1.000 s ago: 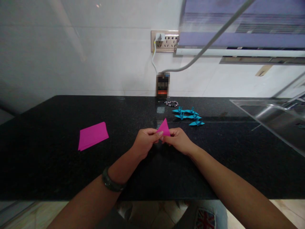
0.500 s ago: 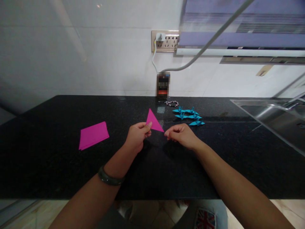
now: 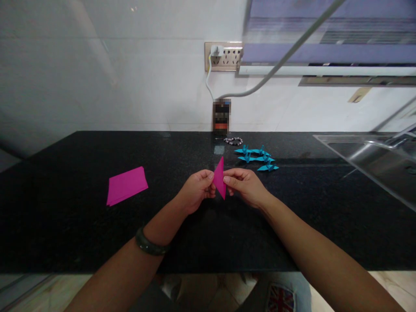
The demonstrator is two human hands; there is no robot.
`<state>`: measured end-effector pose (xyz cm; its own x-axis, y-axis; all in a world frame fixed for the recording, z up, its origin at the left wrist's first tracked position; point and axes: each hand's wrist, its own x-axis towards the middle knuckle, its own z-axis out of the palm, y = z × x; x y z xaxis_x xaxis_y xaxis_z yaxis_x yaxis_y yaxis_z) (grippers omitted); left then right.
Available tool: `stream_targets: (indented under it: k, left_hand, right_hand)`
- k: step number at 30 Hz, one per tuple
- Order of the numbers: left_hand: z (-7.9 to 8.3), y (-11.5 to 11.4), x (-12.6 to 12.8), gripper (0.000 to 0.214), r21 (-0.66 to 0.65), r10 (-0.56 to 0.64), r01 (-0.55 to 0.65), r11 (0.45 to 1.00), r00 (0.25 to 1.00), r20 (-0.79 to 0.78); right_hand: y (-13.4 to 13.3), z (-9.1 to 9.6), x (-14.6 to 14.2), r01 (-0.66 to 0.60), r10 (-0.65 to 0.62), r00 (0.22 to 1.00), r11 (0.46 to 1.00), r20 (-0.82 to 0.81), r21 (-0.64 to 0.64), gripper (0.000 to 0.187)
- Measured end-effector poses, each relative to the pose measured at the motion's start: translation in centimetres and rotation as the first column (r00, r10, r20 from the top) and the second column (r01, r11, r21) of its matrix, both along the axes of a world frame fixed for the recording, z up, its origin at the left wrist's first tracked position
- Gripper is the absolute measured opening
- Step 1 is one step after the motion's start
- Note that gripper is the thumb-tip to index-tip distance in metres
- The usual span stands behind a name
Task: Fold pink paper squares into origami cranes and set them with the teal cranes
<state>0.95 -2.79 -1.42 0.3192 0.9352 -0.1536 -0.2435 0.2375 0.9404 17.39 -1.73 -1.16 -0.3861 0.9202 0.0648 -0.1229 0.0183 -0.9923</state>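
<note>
A pink sheet of origami paper [image 3: 220, 178], folded into a triangle, is held up over the dark countertop [image 3: 208, 242], its long edge running nearly upright on the right. My left hand [image 3: 198, 188] pinches its left corner between thumb and fingers. On the right side, my right hand [image 3: 243, 184] grips the long edge, thumb in front and fingers partly hidden behind. To the left lies a stack of pink paper sheets [image 3: 127, 185]. Several blue folded paper cranes [image 3: 256, 158] rest beyond my right hand.
A beaded bracelet [image 3: 233, 141] lies near the wall, beside a blurred-out upright device [image 3: 222, 116] with a cable. Above is a wall socket [image 3: 224, 56] with a white plug. A steel sink [image 3: 373, 160] is set into the counter at right.
The pink paper triangle has turned so its long edge now stands nearly upright. My right hand, formerly at its lower right tip, now grips that edge. My left hand has moved slightly right.
</note>
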Motion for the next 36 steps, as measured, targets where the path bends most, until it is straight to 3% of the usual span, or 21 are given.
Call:
stream_targets:
  k: [23,30,33,36]
  left_hand:
    - [0.1,-0.1,0.2,0.025,0.012,-0.023,0.024,1.0,1.0,-0.007]
    - [0.0,0.2,0.4,0.017,0.094,0.147,-0.13,0.987,0.968,-0.204]
    - [0.1,0.0,0.5,0.019,0.135,0.097,-0.063,0.989,0.961,-0.258]
    - [0.2,-0.2,0.6,0.022,0.132,0.013,0.021,0.991,0.968,-0.252]
  right_hand:
    - [-0.1,0.4,0.0,-0.003,0.002,0.999,1.0,-0.043,-0.03,0.026]
    - [0.2,0.2,-0.2,0.055,-0.058,0.993,0.998,0.099,0.026,0.018]
    - [0.6,-0.6,-0.1,0.051,-0.076,0.969,0.993,0.234,0.108,0.012]
    - [0.9,-1.4,-0.1,0.101,-0.201,0.91,0.955,0.363,0.278,0.008]
